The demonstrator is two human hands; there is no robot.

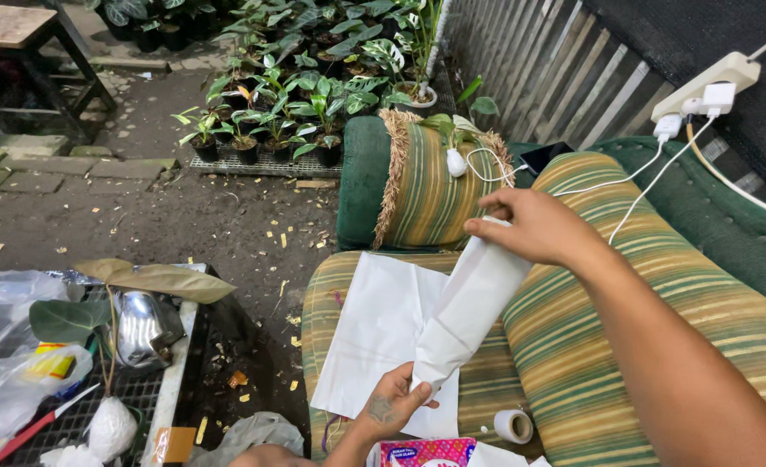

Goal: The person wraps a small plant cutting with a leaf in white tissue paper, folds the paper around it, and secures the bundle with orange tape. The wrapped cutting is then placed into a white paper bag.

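Striped sofa [573,363], dirt yard w/ potted plants [296,104] | both hands' fingers grip white paper cone [469,303]: left hand [389,406] bottom, right hand [534,227] top

A pink printed packet [426,451] lies near, at the bottom edge. A yellow-and-red labelled plastic bag [50,367] sits near left. A dark phone screen [544,156] lies far, on the sofa.

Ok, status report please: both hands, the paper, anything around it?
Left hand pinches paper cone at its tip. Right hand grips its top. Flat white sheets lie under it on striped cushion; tape roll beside.
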